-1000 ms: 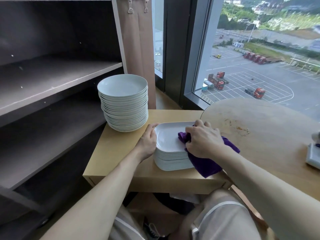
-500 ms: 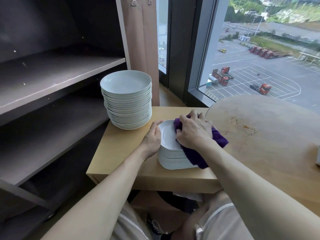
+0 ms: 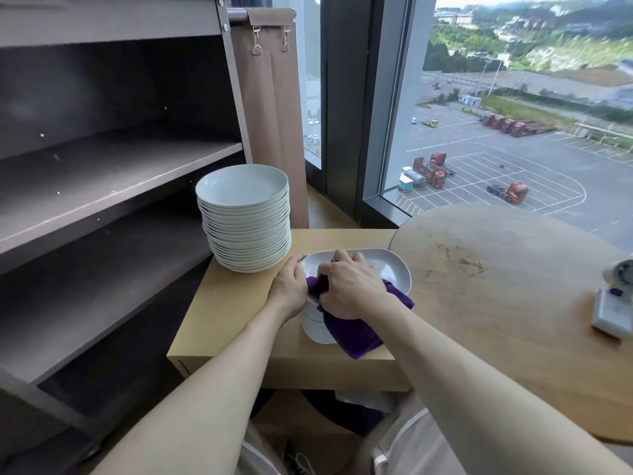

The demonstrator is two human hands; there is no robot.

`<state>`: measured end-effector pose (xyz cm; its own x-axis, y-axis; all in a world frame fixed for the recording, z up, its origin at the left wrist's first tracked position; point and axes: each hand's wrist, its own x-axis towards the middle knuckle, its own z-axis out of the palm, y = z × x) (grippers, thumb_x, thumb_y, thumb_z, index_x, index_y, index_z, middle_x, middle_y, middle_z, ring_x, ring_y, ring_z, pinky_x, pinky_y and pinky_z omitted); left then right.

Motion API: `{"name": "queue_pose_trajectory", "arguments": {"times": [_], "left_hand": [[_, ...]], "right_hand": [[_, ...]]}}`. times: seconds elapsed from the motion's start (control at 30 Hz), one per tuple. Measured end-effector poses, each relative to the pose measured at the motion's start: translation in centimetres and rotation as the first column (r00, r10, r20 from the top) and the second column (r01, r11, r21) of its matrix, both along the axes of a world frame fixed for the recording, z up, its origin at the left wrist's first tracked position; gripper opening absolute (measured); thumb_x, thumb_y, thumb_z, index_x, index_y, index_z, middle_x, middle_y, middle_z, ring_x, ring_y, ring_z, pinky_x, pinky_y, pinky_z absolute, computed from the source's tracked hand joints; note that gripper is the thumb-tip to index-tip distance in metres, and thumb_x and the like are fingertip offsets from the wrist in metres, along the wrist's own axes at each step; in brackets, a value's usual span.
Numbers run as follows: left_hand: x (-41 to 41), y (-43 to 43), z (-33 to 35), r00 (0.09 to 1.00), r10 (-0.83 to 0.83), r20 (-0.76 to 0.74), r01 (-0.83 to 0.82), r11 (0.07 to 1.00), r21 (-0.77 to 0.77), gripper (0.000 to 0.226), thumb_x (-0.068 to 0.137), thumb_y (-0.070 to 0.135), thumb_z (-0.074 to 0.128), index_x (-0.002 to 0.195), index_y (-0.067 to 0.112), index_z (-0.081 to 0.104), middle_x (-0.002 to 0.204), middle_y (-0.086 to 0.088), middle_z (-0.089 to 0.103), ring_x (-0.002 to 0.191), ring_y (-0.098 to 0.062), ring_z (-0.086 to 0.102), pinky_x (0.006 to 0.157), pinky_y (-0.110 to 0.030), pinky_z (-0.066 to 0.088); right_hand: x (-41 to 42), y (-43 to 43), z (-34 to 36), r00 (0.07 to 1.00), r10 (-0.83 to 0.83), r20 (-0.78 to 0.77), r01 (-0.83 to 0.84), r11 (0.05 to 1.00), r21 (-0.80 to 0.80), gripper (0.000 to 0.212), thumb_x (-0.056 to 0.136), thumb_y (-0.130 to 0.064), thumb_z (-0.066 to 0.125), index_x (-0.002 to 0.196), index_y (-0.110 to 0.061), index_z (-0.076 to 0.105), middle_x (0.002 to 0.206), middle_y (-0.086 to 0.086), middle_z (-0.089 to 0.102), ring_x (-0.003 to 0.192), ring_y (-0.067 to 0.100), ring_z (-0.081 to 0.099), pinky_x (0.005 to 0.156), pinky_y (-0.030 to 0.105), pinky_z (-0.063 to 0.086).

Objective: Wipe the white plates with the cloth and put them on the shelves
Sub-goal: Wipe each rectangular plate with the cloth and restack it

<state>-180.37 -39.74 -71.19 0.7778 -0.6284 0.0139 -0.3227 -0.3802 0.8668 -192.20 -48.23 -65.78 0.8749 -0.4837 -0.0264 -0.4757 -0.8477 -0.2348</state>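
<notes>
A stack of squarish white plates (image 3: 317, 329) stands on the low wooden table (image 3: 233, 313). Its top plate (image 3: 387, 265) is tilted up off the stack. My left hand (image 3: 291, 289) grips that plate's left edge. My right hand (image 3: 349, 286) holds the purple cloth (image 3: 352, 329) bunched against the plate's near side, and the cloth hangs down over the stack. A tall stack of round white plates (image 3: 245, 221) stands at the table's back left. The dark shelves (image 3: 102, 173) on the left are bare.
A round wooden tabletop (image 3: 513, 303) overlaps the low table on the right, with a small white device (image 3: 613, 306) near its right edge. A brown curtain (image 3: 274, 114) and a large window (image 3: 513, 114) lie behind. My legs are under the table.
The top squarish plate has been tilted up off its stack. My right hand with the cloth has slid to the plate's near left side. The camera has tipped upward.
</notes>
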Motion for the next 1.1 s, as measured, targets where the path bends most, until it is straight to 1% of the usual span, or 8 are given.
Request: {"name": "queue_pose_trajectory", "arguments": {"times": [0.33,0.47,0.57,0.67,0.73,0.83,1.0,1.1], "left_hand": [[0.0,-0.2,-0.2,0.999,0.047,0.003,-0.047,0.999,-0.004,0.038,0.107,0.019,0.038,0.137,0.018,0.061,0.131,0.000,0.066,0.114,-0.017,0.057,0.092,-0.025,0.040],[0.6,-0.8,0.2,0.996,0.069,0.060,-0.071,0.997,0.019,0.028,0.106,0.023,0.041,0.112,0.015,0.068,0.105,-0.004,0.072,0.097,-0.026,0.062,0.085,-0.037,0.049],[1.2,-1.3,0.2,0.987,0.080,0.142,-0.090,0.994,0.068,0.027,0.104,0.023,0.042,0.086,0.014,0.059,0.082,-0.005,0.064,0.079,-0.029,0.054,0.070,-0.038,0.044],[1.6,-1.6,0.7,0.970,0.071,0.234,-0.104,0.986,0.132,0.034,0.105,0.026,0.043,0.073,0.016,0.050,0.076,-0.006,0.057,0.079,-0.034,0.053,0.067,-0.042,0.042],[1.9,-1.8,1.2,0.945,0.048,0.322,-0.108,0.980,0.169,0.037,0.106,0.028,0.043,0.074,0.013,0.053,0.088,-0.007,0.058,0.088,-0.036,0.057,0.070,-0.040,0.040],[2.0,-1.9,2.1,0.887,0.032,0.461,-0.114,0.982,0.151,0.036,0.107,0.029,0.044,0.096,0.003,0.065,0.114,-0.008,0.059,0.098,-0.034,0.060,0.077,-0.039,0.046],[2.4,-0.1,4.8,0.819,0.131,0.559,-0.178,0.983,0.031,0.033,0.108,0.030,0.043,0.095,0.009,0.066,0.087,-0.015,0.071,0.082,-0.038,0.063,0.063,-0.037,0.036],[3.5,4.3,4.7,0.834,0.193,0.516,-0.228,0.974,0.004,0.030,0.107,0.025,0.044,0.082,0.014,0.056,0.073,-0.003,0.063,0.070,-0.031,0.056,0.059,-0.037,0.033]], "right_hand": [[-4.8,-5.6,-0.3,0.988,-0.153,0.003,0.153,0.987,-0.041,0.038,0.088,-0.042,0.057,0.125,-0.038,0.061,0.128,0.000,0.047,0.116,0.026,0.041,0.083,0.042,0.035],[-5.1,-4.9,-1.7,0.975,-0.186,0.118,0.197,0.975,-0.097,0.037,0.088,-0.047,0.055,0.124,-0.038,0.059,0.129,-0.001,0.046,0.117,0.026,0.042,0.088,0.044,0.038],[-5.6,-4.9,-2.3,0.965,-0.173,0.196,0.192,0.978,-0.086,0.034,0.088,-0.047,0.054,0.121,-0.038,0.058,0.128,-0.004,0.046,0.116,0.024,0.041,0.089,0.043,0.039],[-6.1,-4.7,-2.9,0.944,-0.170,0.282,0.204,0.974,-0.095,0.032,0.089,-0.045,0.057,0.119,-0.035,0.059,0.130,-0.005,0.047,0.117,0.024,0.042,0.088,0.042,0.040],[-6.2,-4.3,-3.3,0.930,-0.168,0.326,0.208,0.974,-0.092,0.031,0.089,-0.044,0.059,0.118,-0.034,0.060,0.131,-0.004,0.048,0.119,0.025,0.043,0.091,0.043,0.041],[-6.4,-4.4,-3.4,0.922,-0.151,0.357,0.186,0.980,-0.066,0.032,0.089,-0.041,0.062,0.120,-0.033,0.062,0.131,-0.003,0.049,0.121,0.026,0.043,0.093,0.043,0.041],[-7.8,-4.4,-3.8,0.889,-0.077,0.452,0.102,0.994,-0.030,0.034,0.085,-0.034,0.075,0.119,-0.031,0.070,0.128,-0.003,0.054,0.119,0.024,0.045,0.093,0.042,0.044],[-8.5,-4.8,-4.1,0.862,-0.081,0.500,0.080,0.997,0.023,0.035,0.084,-0.030,0.079,0.118,-0.029,0.071,0.125,-0.004,0.055,0.117,0.022,0.046,0.093,0.042,0.046]]}}
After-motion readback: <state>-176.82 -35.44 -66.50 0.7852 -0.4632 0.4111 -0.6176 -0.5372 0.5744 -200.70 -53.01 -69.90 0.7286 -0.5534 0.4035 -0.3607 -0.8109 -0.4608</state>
